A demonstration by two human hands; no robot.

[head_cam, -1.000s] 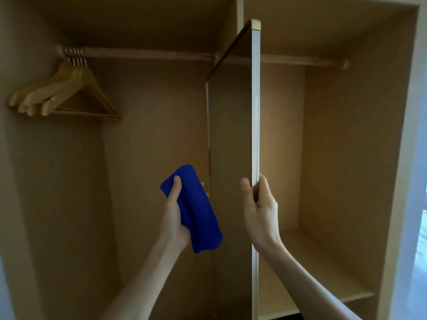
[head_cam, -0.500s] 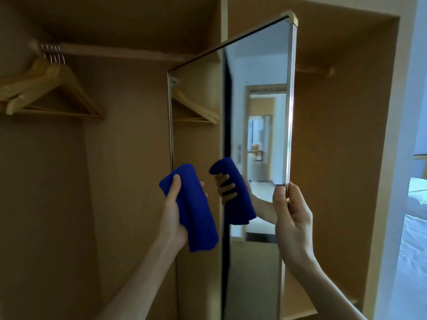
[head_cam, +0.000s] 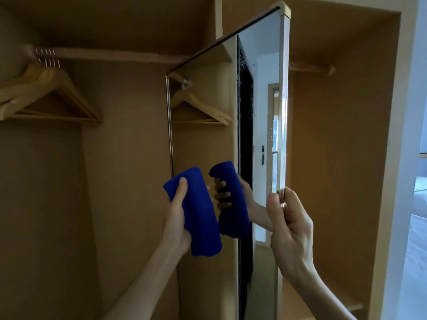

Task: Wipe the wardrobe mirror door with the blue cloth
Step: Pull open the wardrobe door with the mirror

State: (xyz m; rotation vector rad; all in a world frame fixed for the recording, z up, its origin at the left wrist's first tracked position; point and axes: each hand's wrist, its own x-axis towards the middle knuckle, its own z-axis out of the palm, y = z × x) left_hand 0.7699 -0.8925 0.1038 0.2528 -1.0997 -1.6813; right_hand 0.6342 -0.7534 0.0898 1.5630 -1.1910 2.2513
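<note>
The tall mirror door (head_cam: pixel 208 100) stands swung out from the middle of the wooden wardrobe, its glass facing left toward me. My right hand (head_cam: pixel 288 225) grips its right edge at mid height, thumb on the glass side. My left hand (head_cam: pixel 179 218) holds a folded blue cloth (head_cam: pixel 201 215) upright, thumb across its front, just in front of the lower left part of the glass. Whether the cloth touches the glass I cannot tell. The mirror reflects the cloth and the fingers behind it. Small water drops speckle the upper glass.
Several wooden hangers (head_cam: pixel 46 93) hang on the rail (head_cam: pixel 115 56) at the upper left. The wardrobe's right bay (head_cam: pixel 342 158) lies behind the door with a low shelf (head_cam: pixel 355 306). A white bed (head_cam: pixel 418 227) shows at the far right.
The door has swung from edge-on to show its mirror face, my right hand moving right with its edge. My left hand keeps the cloth at about the same height.
</note>
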